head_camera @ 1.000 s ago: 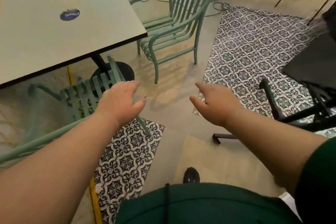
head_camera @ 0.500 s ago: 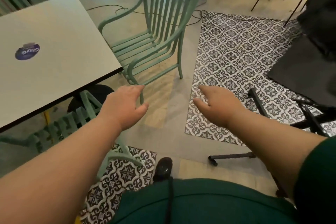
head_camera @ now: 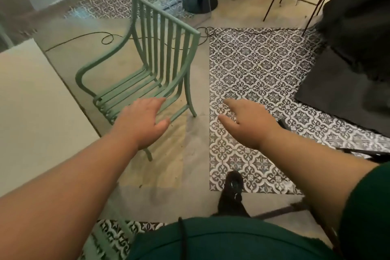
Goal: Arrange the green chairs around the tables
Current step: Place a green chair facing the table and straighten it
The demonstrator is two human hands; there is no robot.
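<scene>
Underfoot, patterned tiles [head_camera: 263,74] cover the right of the floor, and the green chair [head_camera: 160,48] stands upright on the plain strip just beside the bench [head_camera: 31,112], seat turned toward it. It's nearer and more central than half a second ago, and the second chair under the bench has slipped out of view, along with the sticker on the benchtop. Both hands are out: the left hand [head_camera: 143,120] is flat, fingers straight, gripping nothing, over the chair's near armrest, though I can't tell if it touches. The right hand [head_camera: 249,124] hovers loose and empty above the tiles. A black shoe [head_camera: 233,183] has stepped forward.
</scene>
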